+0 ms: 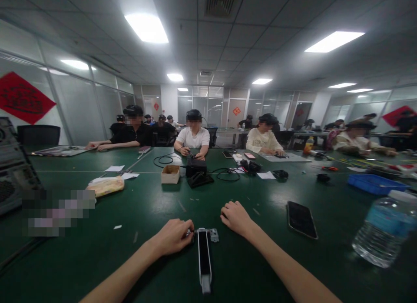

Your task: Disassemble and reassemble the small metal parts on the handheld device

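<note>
- A long white-and-black plastic strip with a metal bracket (204,255) lies mid-way along the near edge of the green worktop (97,268).
- Left hand (172,238): fingers curl against the bracket end, grip unclear.
- Right hand (236,218): fingers relaxed, holding nothing.

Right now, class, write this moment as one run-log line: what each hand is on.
left hand: at end of white-and-black bar | right hand: resting on green table, beside metal bracket | nearby: smartphone
</note>
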`<control>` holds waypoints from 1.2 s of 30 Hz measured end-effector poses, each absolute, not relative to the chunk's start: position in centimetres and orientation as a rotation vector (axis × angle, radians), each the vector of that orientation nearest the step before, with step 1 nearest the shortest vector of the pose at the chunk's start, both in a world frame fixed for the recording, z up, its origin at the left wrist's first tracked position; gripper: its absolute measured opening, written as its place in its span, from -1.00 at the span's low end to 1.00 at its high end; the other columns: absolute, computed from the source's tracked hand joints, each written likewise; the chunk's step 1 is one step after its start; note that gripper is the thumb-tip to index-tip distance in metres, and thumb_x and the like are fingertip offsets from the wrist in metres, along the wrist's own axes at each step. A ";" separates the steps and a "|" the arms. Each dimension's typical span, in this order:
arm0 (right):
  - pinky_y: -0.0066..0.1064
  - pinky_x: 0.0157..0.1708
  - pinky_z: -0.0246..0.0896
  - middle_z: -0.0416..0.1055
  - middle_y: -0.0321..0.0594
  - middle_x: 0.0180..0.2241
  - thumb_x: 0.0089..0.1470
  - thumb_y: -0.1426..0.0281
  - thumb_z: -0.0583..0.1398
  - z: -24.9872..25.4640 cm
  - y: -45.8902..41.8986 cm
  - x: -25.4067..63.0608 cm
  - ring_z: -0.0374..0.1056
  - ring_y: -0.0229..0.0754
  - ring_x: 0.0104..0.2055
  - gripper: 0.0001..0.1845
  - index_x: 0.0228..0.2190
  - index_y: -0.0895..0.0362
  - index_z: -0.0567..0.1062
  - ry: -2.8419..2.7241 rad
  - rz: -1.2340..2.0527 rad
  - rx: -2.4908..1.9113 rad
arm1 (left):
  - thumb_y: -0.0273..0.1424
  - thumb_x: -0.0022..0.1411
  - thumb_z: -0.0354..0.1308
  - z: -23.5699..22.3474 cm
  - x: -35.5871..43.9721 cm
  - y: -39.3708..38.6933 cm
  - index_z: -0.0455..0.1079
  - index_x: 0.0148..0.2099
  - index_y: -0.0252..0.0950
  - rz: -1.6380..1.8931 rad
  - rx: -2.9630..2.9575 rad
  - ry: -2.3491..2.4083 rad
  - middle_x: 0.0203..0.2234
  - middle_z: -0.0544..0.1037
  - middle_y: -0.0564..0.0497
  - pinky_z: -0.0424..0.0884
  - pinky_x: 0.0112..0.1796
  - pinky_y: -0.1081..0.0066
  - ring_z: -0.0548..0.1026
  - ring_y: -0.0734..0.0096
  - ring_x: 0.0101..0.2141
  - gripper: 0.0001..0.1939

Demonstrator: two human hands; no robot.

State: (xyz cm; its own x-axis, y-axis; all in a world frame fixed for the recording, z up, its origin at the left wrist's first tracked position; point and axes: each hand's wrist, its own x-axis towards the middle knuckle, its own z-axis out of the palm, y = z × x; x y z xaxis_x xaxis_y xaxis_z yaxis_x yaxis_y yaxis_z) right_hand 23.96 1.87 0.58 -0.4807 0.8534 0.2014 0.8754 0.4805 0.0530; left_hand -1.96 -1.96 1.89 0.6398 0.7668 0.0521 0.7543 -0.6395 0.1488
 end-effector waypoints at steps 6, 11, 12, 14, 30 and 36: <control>-0.33 -0.21 0.14 0.44 -0.06 -0.31 0.13 0.49 0.04 1.0 1.2 23.3 0.31 -0.13 -0.24 -0.79 -0.36 0.23 0.48 -2.643 -0.206 -1.464 | -0.37 0.29 -0.06 2.3 -1.9 -2.1 0.30 -0.13 -0.24 0.152 2.722 1.274 -0.40 0.49 0.02 0.25 -0.34 0.40 0.43 0.35 -0.38 -0.84; -0.43 -0.33 0.15 0.41 -0.14 -0.34 0.16 0.47 0.02 1.9 0.0 22.9 0.30 -0.21 -0.34 -0.82 -0.35 0.20 0.43 -2.572 0.103 -1.413 | -0.35 0.28 -0.07 1.9 -2.0 -2.0 0.29 -0.15 -0.24 0.173 2.742 1.275 -0.41 0.49 0.02 0.25 -0.35 0.40 0.42 0.35 -0.39 -0.84; -0.44 -0.35 0.15 0.41 -0.16 -0.35 0.17 0.46 0.02 2.1 -0.3 22.8 0.31 -0.23 -0.36 -0.81 -0.35 0.20 0.42 -2.543 0.192 -1.405 | -0.35 0.28 -0.07 1.8 -2.1 -1.9 0.29 -0.15 -0.23 0.179 2.747 1.274 -0.41 0.49 0.03 0.25 -0.35 0.40 0.42 0.35 -0.40 -0.84; -0.44 -0.34 0.16 0.41 -0.19 -0.36 0.20 0.43 0.00 2.6 -0.8 22.7 0.32 -0.24 -0.37 -0.80 -0.34 0.18 0.41 -2.501 0.337 -1.368 | -0.36 0.28 -0.08 1.5 -2.1 -1.7 0.29 -0.16 -0.23 0.191 2.759 1.265 -0.42 0.48 0.03 0.25 -0.34 0.40 0.42 0.36 -0.40 -0.84; -0.45 -0.22 0.22 0.45 -0.19 -0.28 0.21 0.42 0.03 2.0 -0.6 23.2 0.36 -0.22 -0.24 -0.77 -0.27 0.18 0.48 -2.531 0.540 -1.089 | -0.37 0.29 -0.07 1.6 -2.0 -1.7 0.29 -0.15 -0.24 0.170 2.782 1.247 -0.45 0.49 0.04 0.25 -0.35 0.41 0.43 0.34 -0.41 -0.85; -0.44 -0.17 0.22 0.44 -0.21 -0.25 0.21 0.41 0.06 1.9 -0.7 23.1 0.35 -0.22 -0.21 -0.80 -0.24 0.15 0.48 -2.589 0.525 -1.064 | -0.35 0.30 -0.08 1.7 -2.1 -1.8 0.29 -0.15 -0.23 0.167 2.764 1.253 -0.43 0.48 0.05 0.24 -0.34 0.41 0.43 0.35 -0.40 -0.84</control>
